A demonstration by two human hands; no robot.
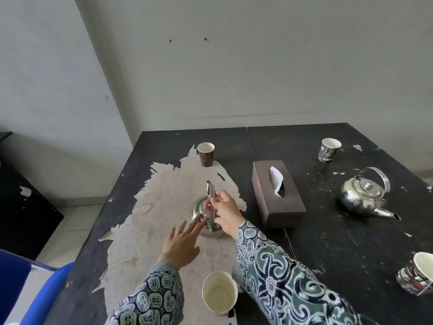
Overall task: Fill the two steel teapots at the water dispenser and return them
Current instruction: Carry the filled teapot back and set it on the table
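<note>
While both patterned sleeves reach in over the table, the scene reads so:

Right hand: the right hand has its fingers curled round the raised handle of the near steel teapot, thumb on top.
Left hand: the left hand is flat, fingers straight and spread, its fingertips at the pot's lid and left shoulder; whether they touch is unclear.
Near teapot: round, squat, polished steel, domed lid in place, standing on the pale peeled patch of the black table; spout hidden.
Far teapot: the second steel teapot stands well apart at right, lid on, hoop handle upright, spout towards the near right.
Between them: a brown tissue box.
Cups: four paper cups, one nearest the sleeves, one beyond the near pot, one far right, one at the right edge.
</note>
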